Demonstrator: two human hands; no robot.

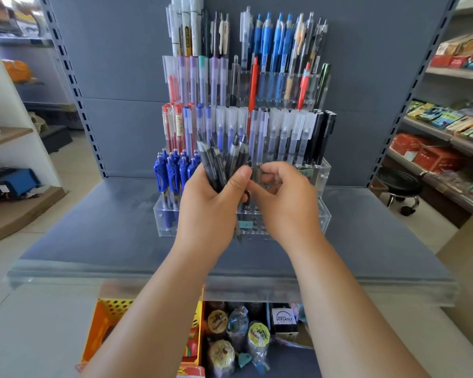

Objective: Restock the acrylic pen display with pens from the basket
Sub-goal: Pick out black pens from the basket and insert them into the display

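Observation:
A tiered acrylic pen display [324, 211] stands on the grey shelf, its rows holding red, blue, clear and black pens. Blue click pens [172, 173] fill the left of the lowest row; the holes to the right look empty. My left hand [210, 203] grips a bunch of black pens [219, 162] upright in front of the display. My right hand [281, 197] meets it from the right, fingers curled, pinching one pen of the bunch. An orange-yellow basket [107, 323] sits below the shelf, partly hidden by my left arm.
The grey shelf [93, 241] extends left and right of the display. Under it lie jars and small packaged goods [241, 336]. Shelves of packaged goods [448, 118] line the right side, and a black wheeled stool [402, 186] stands there.

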